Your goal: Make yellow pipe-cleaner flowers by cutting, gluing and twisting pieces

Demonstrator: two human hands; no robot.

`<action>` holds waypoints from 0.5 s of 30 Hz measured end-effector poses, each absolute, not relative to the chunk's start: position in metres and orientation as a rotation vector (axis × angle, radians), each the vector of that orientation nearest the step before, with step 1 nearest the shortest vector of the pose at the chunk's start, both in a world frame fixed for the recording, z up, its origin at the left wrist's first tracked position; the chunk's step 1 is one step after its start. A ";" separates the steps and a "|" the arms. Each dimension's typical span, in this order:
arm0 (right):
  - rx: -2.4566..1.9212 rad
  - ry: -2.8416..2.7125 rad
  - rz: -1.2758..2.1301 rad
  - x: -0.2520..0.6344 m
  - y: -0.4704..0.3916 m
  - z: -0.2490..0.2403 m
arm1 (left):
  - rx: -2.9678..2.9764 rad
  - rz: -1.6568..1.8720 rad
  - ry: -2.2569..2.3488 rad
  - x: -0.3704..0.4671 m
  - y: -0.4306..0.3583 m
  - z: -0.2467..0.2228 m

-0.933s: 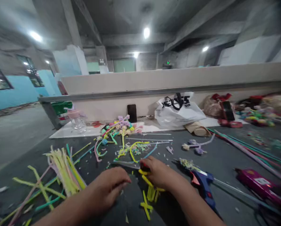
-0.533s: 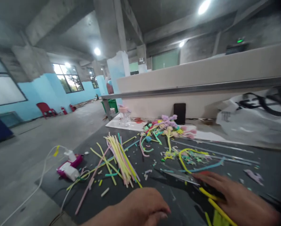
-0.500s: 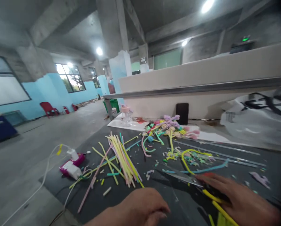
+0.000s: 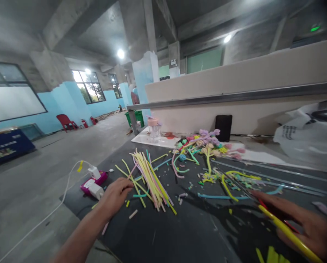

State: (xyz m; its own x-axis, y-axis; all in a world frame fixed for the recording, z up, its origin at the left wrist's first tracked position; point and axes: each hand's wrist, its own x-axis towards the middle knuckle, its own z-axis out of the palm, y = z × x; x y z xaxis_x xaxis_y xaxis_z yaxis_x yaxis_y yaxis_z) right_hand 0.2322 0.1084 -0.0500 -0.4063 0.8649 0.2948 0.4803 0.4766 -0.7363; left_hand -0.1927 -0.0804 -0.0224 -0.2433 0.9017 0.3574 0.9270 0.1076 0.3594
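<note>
My left hand (image 4: 116, 195) has its fingers curled together over a pink stick (image 4: 105, 227) at the left of the bundle of pale yellow and pink sticks (image 4: 148, 179). At the right, my right hand (image 4: 303, 215) is closed on scissors (image 4: 241, 187) with red on the handles, their blades pointing up and left. A thick yellow strip (image 4: 289, 232) runs across the front of this hand. Beyond the blades lie a bent yellow stick (image 4: 226, 190), a blue stick (image 4: 215, 197) and small coloured scraps (image 4: 241, 179).
Fluffy coloured stems (image 4: 207, 140) are piled at the table's back, beside a black upright slab (image 4: 224, 128). A clear cup (image 4: 154, 129) stands back left. A power strip (image 4: 93, 184) with white plugs sits at the left edge. Long clear rods (image 4: 267, 175) and a plastic bag (image 4: 308, 131) are at right.
My left hand has moved left and away from me, from the front middle onto the pink stick. The scissors' blades now look closer together and point further upward. The view has shifted slightly.
</note>
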 end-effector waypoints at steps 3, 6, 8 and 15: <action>-1.134 -2.057 0.929 0.237 0.112 -0.052 | -2.048 -0.803 -2.198 -0.187 -0.075 -0.025; -1.152 -2.054 0.933 0.238 0.113 -0.051 | -2.165 -0.781 -2.125 -0.168 -0.067 -0.021; -1.159 -2.086 0.923 0.237 0.111 -0.046 | -2.247 -0.746 -2.082 -0.156 -0.058 -0.016; -1.185 -2.058 0.839 0.222 0.092 -0.028 | -2.523 -0.347 -1.754 -0.139 -0.012 -0.023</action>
